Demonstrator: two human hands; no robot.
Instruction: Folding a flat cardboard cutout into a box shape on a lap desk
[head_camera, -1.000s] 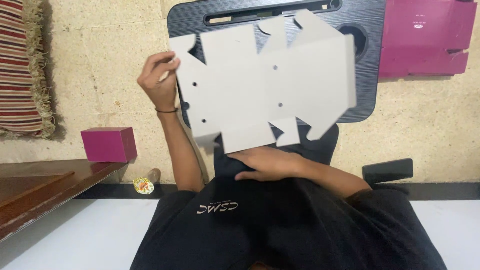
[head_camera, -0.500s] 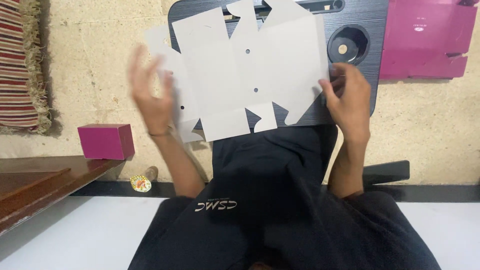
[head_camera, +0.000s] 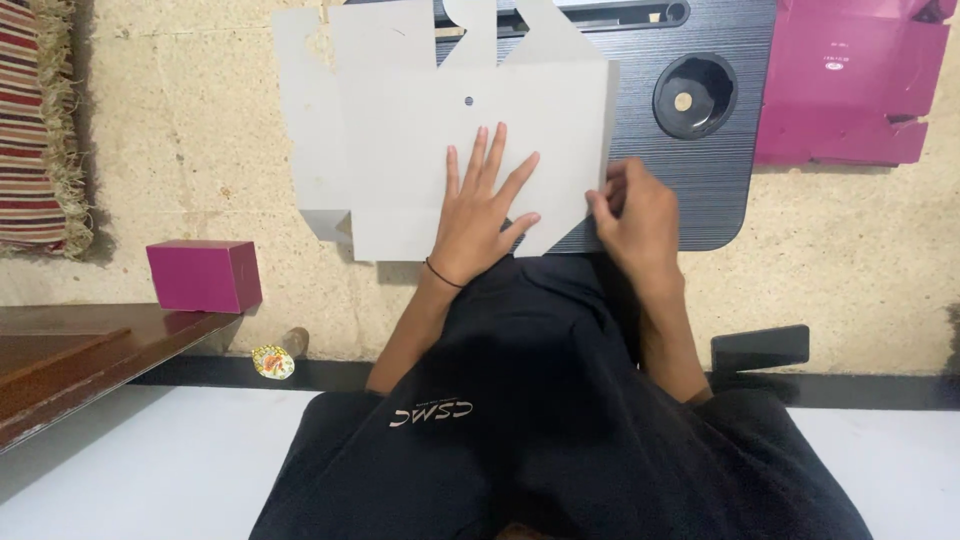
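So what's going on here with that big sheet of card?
A person in black clothes is handling a flat grey die-cut cardboard sheet, an unfolded box blank, that lies partly on a dark lap tray on the stone floor. The left hand presses flat on the sheet with its fingers spread, while the right hand grips the sheet's right edge. Nearby sit a small magenta box already made up, and a flat magenta box blank beside the tray.

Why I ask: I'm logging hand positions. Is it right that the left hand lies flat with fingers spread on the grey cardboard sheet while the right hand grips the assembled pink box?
Not quite. The left hand does lie flat on the grey cardboard sheet, but the right hand pinches that sheet's right edge. The assembled pink box sits untouched on the floor, as the head view shows.
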